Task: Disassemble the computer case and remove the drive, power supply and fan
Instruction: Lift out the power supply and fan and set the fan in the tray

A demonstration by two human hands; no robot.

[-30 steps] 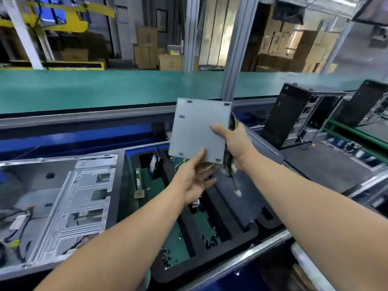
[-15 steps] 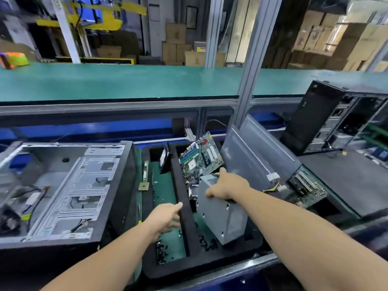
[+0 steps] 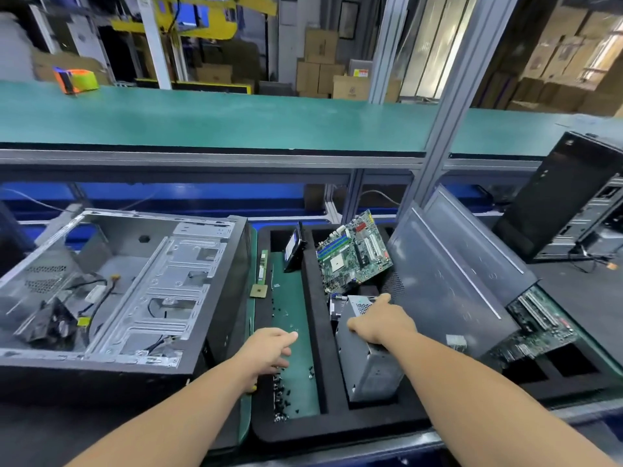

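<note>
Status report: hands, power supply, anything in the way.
Right hand resting on power supply, standing in foam tray. Left hand open over screws. Motherboard leaning just behind.

tape roll on green shelf

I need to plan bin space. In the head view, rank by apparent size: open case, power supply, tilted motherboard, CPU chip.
1. Open case, by far the largest.
2. Power supply and tilted motherboard: they look alike; the supply is nearer the camera and partly covered by the right hand, so I will not rank them.
3. CPU chip, smallest.
</note>
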